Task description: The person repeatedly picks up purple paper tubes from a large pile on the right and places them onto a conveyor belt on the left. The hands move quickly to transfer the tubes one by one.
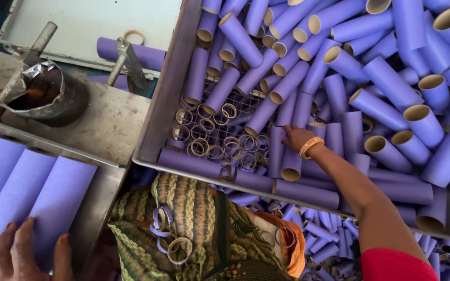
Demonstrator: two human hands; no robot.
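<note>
1. Left hand (24, 255): fingers spread flat on long purple tubes (11, 192), gripping nothing.
2. Right hand (295, 138): reaching into the bin (157, 119), fingers on short tubes (308, 104); grasp cannot be told.
3. Short tubes: purple paper outside, tan cardboard cores, hollow, heaped.

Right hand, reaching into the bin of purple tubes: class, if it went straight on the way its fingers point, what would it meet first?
The right hand points up and left, so it would probably first meet the slanted purple tube beside its fingertips; depth is unclear.
</note>
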